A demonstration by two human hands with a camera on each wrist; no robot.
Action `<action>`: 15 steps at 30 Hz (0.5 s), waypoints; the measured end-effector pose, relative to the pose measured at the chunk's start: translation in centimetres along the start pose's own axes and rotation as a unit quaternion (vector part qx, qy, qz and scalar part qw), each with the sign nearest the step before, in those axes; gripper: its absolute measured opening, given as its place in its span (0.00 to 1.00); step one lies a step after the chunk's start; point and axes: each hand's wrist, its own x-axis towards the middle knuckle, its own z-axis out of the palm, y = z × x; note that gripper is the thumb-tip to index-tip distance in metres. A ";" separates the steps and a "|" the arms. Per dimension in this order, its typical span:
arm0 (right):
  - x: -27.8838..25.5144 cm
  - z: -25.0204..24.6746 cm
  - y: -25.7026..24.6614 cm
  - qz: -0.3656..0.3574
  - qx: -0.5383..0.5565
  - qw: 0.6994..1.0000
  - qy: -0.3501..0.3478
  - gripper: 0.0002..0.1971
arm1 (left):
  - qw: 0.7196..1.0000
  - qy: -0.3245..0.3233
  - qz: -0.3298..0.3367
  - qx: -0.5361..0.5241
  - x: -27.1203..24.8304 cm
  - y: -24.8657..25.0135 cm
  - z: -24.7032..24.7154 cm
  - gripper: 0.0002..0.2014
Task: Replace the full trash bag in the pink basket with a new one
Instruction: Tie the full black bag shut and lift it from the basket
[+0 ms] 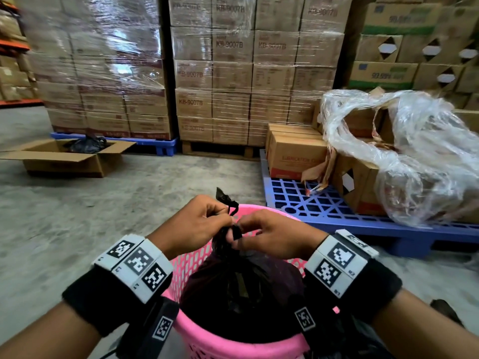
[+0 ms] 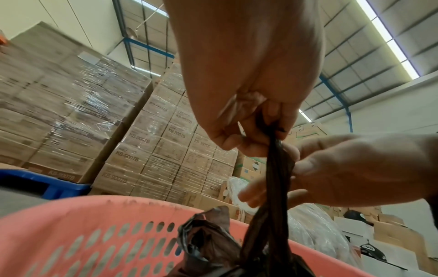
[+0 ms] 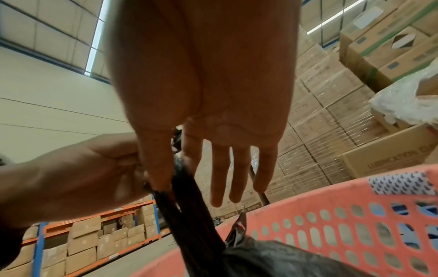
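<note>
Both hands at the gathered neck of the full bag.
My left hand [image 1: 199, 222] pinched the twisted neck of the black plastic trash bag [image 1: 241, 286], fingers curled; my right hand [image 1: 269, 235] pinched it with thumb and forefinger, other fingers straight. The bag sat inside the pink perforated plastic basket [image 1: 191, 260], near me.

Head view: from above, facing forward and down over both wrists onto the pink basket [image 1: 233, 343], with stacked cartons [image 1: 230, 73] well beyond. Wrist views: from low under each palm, very near, facing up along the fingers toward roof and cartons. Shared by all three: the basket's rim and the black bag's twisted neck [image 2: 272, 206].
</note>
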 end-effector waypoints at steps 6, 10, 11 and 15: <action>0.2 -0.2 -0.3 -0.107 -0.157 0.980 0.053 0.10 | 0.993 -0.046 -0.104 0.027 0.0 -1.6 -0.4 0.20; 0.3 0.3 -0.1 -0.105 -0.087 0.989 0.061 0.07 | 0.994 -0.048 -0.103 0.009 -0.1 -1.9 -0.7 0.16; 0.4 0.1 -0.1 -0.082 -0.073 0.992 0.058 0.08 | 0.995 -0.031 -0.091 -0.003 0.0 -2.0 -0.7 0.13; 0.2 -0.7 0.5 -0.026 0.001 1.000 0.009 0.10 | 0.998 0.058 0.021 0.004 0.1 -2.1 -0.3 0.07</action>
